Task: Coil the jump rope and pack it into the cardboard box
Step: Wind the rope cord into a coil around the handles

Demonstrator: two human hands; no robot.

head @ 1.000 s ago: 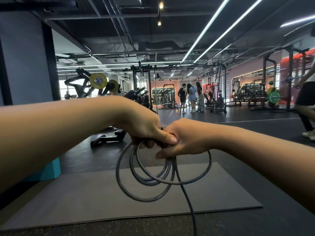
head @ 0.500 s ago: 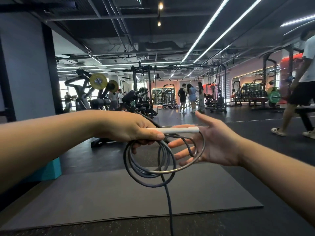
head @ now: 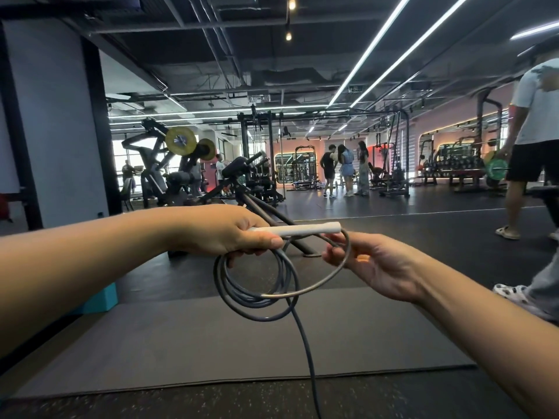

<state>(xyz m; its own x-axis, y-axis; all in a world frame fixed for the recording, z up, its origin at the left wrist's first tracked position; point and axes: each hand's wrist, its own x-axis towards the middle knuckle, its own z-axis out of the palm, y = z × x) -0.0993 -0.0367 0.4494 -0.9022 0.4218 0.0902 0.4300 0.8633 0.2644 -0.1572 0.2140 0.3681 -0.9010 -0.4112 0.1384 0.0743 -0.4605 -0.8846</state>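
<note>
So right hand [head: 372, 261] just let go, now half-spread, hooking fresh loop; left hand [head: 230, 234] clamps white handle [head: 305, 229] plus jump rope [head: 257, 285] coils above mat [head: 211, 343]. Tail dangling, box unseen.

Both forearms come into the head view bare from the frame edges all the way down, no sleeve or cuff showing on either one. The left hand [head: 230, 229] carries no glove, and no ring, band or watch shows at the wrist. Same story on the right hand [head: 372, 266]: ungloved, wrist plain, nothing strapped or tied on. Fingernails on the left hand look short and unpainted. No markings, tape or bandages on either arm as far as they show.
</note>
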